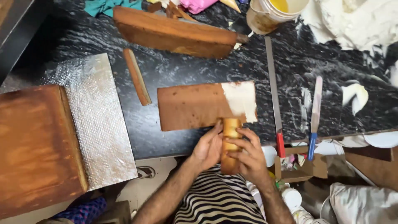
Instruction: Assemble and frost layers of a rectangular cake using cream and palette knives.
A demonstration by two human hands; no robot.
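A flat brown cake slab lies on the dark marble counter, its right end spread with white cream. At its near edge both hands hold a narrow strip of yellow-brown cake. My left hand grips the strip's left side and my right hand wraps its right side and lower end. The strip's top touches the slab's front edge.
A large brown cake block sits on a silver foil board at left. A thick cake slab and a thin cake trimming lie farther back. A long red-handled knife, a blue-handled spatula, a bucket and cream smears are right.
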